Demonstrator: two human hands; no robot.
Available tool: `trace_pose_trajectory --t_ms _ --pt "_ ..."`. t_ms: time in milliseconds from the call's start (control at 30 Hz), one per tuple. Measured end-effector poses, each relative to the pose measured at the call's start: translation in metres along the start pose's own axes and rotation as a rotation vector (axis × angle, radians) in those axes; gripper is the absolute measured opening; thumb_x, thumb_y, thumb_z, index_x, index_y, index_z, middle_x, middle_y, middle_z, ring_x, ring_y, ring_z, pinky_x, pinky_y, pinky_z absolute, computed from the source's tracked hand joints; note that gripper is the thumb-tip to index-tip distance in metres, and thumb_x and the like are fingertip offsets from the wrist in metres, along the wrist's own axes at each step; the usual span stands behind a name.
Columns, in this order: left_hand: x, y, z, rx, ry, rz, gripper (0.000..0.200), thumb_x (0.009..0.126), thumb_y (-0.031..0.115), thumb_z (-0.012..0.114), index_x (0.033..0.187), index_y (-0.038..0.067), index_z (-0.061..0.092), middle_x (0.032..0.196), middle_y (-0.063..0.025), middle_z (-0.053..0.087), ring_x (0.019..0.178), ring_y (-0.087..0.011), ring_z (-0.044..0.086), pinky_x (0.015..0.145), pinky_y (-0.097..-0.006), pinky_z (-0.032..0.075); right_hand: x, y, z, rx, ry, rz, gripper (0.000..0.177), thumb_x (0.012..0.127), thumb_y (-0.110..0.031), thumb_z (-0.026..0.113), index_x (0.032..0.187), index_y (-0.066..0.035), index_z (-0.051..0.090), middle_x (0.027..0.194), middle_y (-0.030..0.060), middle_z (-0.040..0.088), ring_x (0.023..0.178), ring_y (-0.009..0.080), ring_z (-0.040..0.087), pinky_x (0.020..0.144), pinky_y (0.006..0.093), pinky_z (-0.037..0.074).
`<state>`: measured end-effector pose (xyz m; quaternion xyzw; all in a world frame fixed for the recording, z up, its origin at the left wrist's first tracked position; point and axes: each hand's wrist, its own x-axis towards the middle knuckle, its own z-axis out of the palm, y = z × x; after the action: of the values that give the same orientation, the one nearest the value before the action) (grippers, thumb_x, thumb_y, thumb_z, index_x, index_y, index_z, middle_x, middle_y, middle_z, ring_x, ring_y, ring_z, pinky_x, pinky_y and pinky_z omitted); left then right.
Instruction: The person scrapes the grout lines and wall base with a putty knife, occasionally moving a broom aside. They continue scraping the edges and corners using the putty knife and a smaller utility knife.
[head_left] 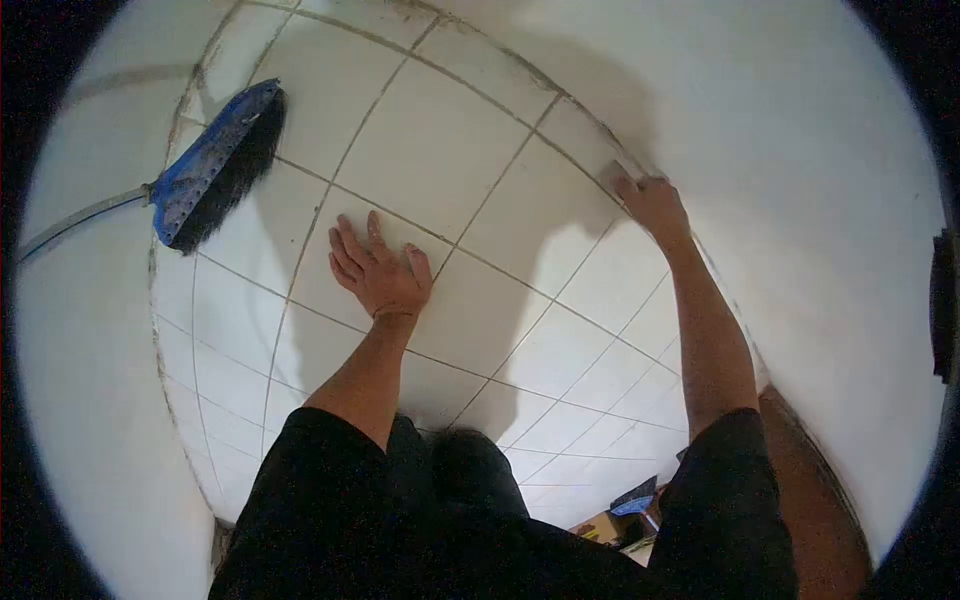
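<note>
Tiles (440, 150) fill the middle of the view: pale, glossy squares split by thin grey grout lines, with grime darkening the joint where they meet the white wall (800, 150). Left hand (380, 275) is flat on one tile near the centre, palm pressed to it, fingers spread and pointing away from the body. Right hand (655, 205) is out along that dirty joint, fingertips right at the seam of tile and wall. A small pale shape (618, 176) sits at those fingertips, possibly something pinched, but it's too blurred, and I cannot tell whether that hand is closed on anything.

Over on the left, a blue broom (215, 170) with dark bristles lies at the tiles' edge, well apart from both hands. Its pale handle (80, 220) runs off into the lens's dark rim. Black sleeves (330, 470) cover the bottom of the frame, and low down a blue object (633, 497) peeks out, half hidden beside the right sleeve and hard to identify.
</note>
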<state>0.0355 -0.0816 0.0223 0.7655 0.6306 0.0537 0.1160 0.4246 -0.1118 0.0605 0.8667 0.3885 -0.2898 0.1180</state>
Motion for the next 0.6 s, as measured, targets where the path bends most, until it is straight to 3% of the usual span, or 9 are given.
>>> trace_pose_trajectory --t_ms 67,133,167,233,267,333,400,533,600 --pt "0.001 0.002 -0.001 0.041 -0.023 -0.019 0.070 0.083 0.034 0.052 0.145 0.007 0.032 0.152 -0.0242 0.021 0.142 -0.0443 0.016 0.111 -0.0611 0.016 0.004 -0.036 -0.010 -0.023 0.028 -0.050 0.068 0.088 -0.059 0.053 0.081 0.007 0.068 0.087 0.0297 0.066 0.089 0.0422 0.065 0.082 0.0491 0.049" --pt "0.000 0.001 0.001 0.029 0.010 0.004 0.070 0.083 0.034 0.052 0.145 0.007 0.032 0.152 -0.0240 0.021 0.142 -0.0440 0.016 0.111 -0.0610 0.016 0.003 -0.081 -0.022 0.160 0.160 -0.134 0.068 0.087 -0.058 0.052 0.090 0.008 0.068 0.098 0.0313 0.065 0.096 0.0438 0.063 0.086 0.0484 0.049" --pt "-0.001 0.000 0.001 0.014 0.036 0.024 0.071 0.083 0.034 0.052 0.145 0.007 0.031 0.152 -0.0237 0.021 0.142 -0.0437 0.016 0.111 -0.0609 0.015 0.021 -0.073 -0.008 0.168 0.161 -0.131 0.068 0.087 -0.058 0.052 0.090 0.008 0.068 0.098 0.0313 0.065 0.096 0.0438 0.063 0.086 0.0484 0.049" --pt "-0.001 0.003 0.000 0.041 -0.001 0.008 0.071 0.083 0.034 0.052 0.145 0.007 0.032 0.153 -0.0237 0.020 0.142 -0.0438 0.015 0.111 -0.0609 0.015 0.053 -0.053 0.020 -0.104 0.099 -0.316 0.064 0.088 -0.054 0.052 0.107 0.006 0.066 0.109 0.0318 0.063 0.103 0.0461 0.061 0.092 0.0479 0.047" --pt "0.000 0.004 -0.001 0.065 -0.030 -0.026 0.071 0.083 0.035 0.051 0.145 0.007 0.032 0.153 -0.0236 0.020 0.142 -0.0440 0.015 0.111 -0.0610 0.015 0.050 -0.040 0.017 -0.101 0.099 -0.316 0.064 0.088 -0.054 0.052 0.107 0.006 0.066 0.109 0.0318 0.063 0.103 0.0461 0.061 0.092 0.0479 0.047" --pt "-0.001 0.002 -0.001 0.059 -0.036 -0.018 0.071 0.083 0.035 0.051 0.146 0.007 0.031 0.153 -0.0235 0.019 0.142 -0.0438 0.015 0.111 -0.0609 0.015 0.000 -0.037 -0.020 -0.021 -0.136 -0.045 0.061 0.090 -0.053 0.051 0.109 0.003 0.065 0.108 0.0307 0.063 0.103 0.0468 0.060 0.093 0.0481 0.046" --pt "0.001 -0.001 0.000 0.052 -0.038 -0.023 0.071 0.084 0.035 0.051 0.146 0.007 0.030 0.153 -0.0234 0.018 0.142 -0.0437 0.014 0.112 -0.0609 0.014 -0.016 -0.003 -0.010 0.004 -0.003 0.013 0.061 0.090 -0.055 0.050 0.102 0.002 0.067 0.102 0.0301 0.064 0.100 0.0471 0.060 0.092 0.0492 0.047" --pt "0.000 0.003 -0.003 0.030 -0.027 -0.006 0.072 0.083 0.033 0.053 0.146 0.007 0.030 0.153 -0.0236 0.017 0.142 -0.0437 0.014 0.111 -0.0608 0.015 0.007 0.004 0.006 -0.072 -0.009 -0.086 0.063 0.090 -0.057 0.049 0.095 0.003 0.068 0.100 0.0298 0.064 0.101 0.0462 0.060 0.092 0.0487 0.047" --pt "0.001 0.003 -0.003 0.037 -0.025 0.001 0.071 0.083 0.033 0.053 0.145 0.006 0.030 0.153 -0.0238 0.017 0.142 -0.0436 0.014 0.111 -0.0610 0.015 0.017 -0.051 -0.003 -0.012 -0.045 -0.010 0.070 0.089 -0.062 0.047 0.115 0.001 0.064 0.114 0.0277 0.063 0.112 0.0429 0.058 0.098 0.0486 0.045"
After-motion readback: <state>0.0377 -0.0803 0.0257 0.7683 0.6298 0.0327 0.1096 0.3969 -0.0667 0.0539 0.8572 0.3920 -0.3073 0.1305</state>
